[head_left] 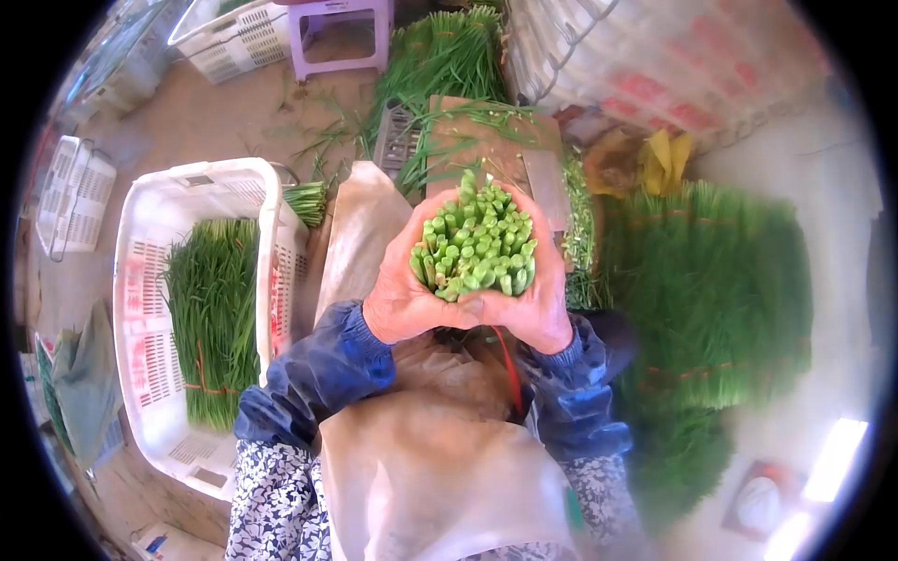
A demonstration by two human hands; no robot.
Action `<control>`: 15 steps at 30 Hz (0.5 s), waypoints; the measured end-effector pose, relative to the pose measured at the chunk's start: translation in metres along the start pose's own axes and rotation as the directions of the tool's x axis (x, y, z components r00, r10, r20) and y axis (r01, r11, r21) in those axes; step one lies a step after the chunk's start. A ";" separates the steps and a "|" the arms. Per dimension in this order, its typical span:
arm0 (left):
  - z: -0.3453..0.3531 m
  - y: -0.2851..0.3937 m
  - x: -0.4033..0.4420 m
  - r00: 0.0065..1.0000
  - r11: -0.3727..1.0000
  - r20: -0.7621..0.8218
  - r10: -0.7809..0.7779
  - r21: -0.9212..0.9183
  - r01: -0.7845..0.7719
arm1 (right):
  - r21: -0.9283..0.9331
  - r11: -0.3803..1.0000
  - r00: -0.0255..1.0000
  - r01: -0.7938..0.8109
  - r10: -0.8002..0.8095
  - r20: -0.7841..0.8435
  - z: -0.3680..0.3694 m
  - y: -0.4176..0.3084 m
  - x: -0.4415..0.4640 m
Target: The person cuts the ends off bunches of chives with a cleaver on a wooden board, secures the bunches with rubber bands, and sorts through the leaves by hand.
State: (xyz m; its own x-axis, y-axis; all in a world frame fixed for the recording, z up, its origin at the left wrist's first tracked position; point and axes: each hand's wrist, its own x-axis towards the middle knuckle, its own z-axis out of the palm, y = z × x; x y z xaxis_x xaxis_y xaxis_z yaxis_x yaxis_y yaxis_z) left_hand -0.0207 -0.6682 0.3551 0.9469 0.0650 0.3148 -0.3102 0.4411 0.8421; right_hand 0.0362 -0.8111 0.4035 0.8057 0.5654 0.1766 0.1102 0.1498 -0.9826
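The purple stool (340, 39) is cut off by the top edge, the stacked greens (706, 290) at right are blurred, and the stalks' far ends are hidden.

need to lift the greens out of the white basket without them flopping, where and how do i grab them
Probably best around the stems at the red band, coming from above. The greens lie lengthwise, drawn together at that band, with looser leaves toward the far end. The sides of the basket rise around them, which makes a sideways approach awkward.
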 end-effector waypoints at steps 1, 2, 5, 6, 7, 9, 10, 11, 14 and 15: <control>0.000 0.004 0.003 1.000 1.000 0.015 -0.019 0.001 0.019 | 0.000 1.000 1.000 -0.001 0.001 0.000 -0.001 0.002 -0.001; 0.003 0.010 0.004 0.995 0.994 0.014 -0.100 -0.035 0.101 | -0.010 1.000 0.999 0.014 -0.014 -0.033 -0.002 0.002 -0.004; 0.013 0.010 -0.002 0.987 0.983 -0.043 -0.157 -0.098 0.152 | -0.155 0.978 0.986 0.142 -0.154 -0.068 -0.007 0.012 -0.011; 0.007 -0.002 -0.006 0.999 0.997 0.021 -0.024 -0.071 0.026 | -0.016 0.991 0.981 0.134 -0.135 -0.138 -0.004 0.009 -0.015; 0.007 -0.009 -0.006 0.999 0.997 0.027 -0.031 -0.073 0.033 | 0.122 0.983 0.973 0.135 -0.108 -0.206 0.001 0.005 -0.017; 0.012 -0.023 -0.012 0.996 0.995 -0.023 0.090 0.048 -0.089 | -0.150 0.987 0.976 0.051 -0.081 -0.203 0.000 0.010 -0.021; 0.006 -0.032 -0.014 0.997 0.997 -0.037 -0.062 -0.050 0.060 | -0.245 0.965 0.983 0.095 -0.130 -0.131 -0.003 0.012 -0.022; 0.006 -0.032 -0.012 0.997 0.996 -0.027 -0.066 -0.054 0.065 | -0.336 0.930 0.983 0.148 -0.176 -0.055 -0.006 0.013 -0.021; 0.013 -0.025 -0.007 0.999 0.998 0.031 -0.043 -0.051 0.045 | -0.274 0.961 0.998 0.037 -0.025 0.050 -0.034 0.002 -0.023; 0.005 -0.030 -0.009 0.995 0.998 0.079 -0.063 0.019 0.062 | -0.148 0.989 0.997 -0.008 0.019 0.072 -0.041 -0.002 -0.022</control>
State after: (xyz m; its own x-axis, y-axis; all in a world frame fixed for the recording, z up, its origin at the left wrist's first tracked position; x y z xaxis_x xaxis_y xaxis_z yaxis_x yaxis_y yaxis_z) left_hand -0.0198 -0.6868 0.3291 0.9551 -0.0338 0.2945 -0.2526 0.4269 0.8683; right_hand 0.0416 -0.8569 0.3994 0.7639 0.6248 0.1616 0.1884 0.0237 -0.9818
